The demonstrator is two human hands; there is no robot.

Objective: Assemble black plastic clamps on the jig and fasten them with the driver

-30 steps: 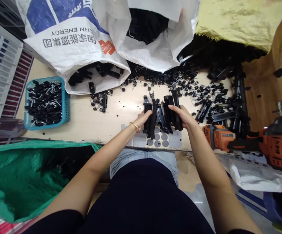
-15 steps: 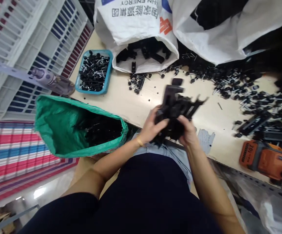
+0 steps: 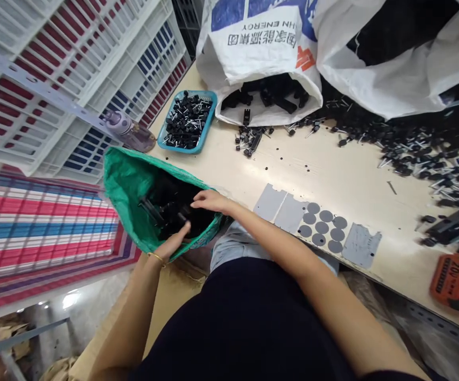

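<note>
The green woven bag (image 3: 114, 180) gapes at the table's near edge, with black plastic parts (image 3: 153, 211) lying in its dark inside. My left hand (image 3: 176, 241) reaches over the near rim into the mouth. Its thumb shows, but the other fingers are lost in the dark, so what they touch is hidden. From the right, my right hand (image 3: 208, 202) extends over the opening, fingers loosely stretched and apart, with nothing visible in them.
A blue basket (image 3: 213, 114) of small black-headed pieces stands behind the bag. White sacks (image 3: 261, 61) with black parts lie at the back. Loose screws and parts (image 3: 412, 159) cover the right side, near an orange power tool (image 3: 451, 280). White crates (image 3: 74, 79) rise at left.
The black assembly that both hands held over the table is out of them. Both hands have moved left to the green bag, and more black parts show inside it. The view has shifted left.
</note>
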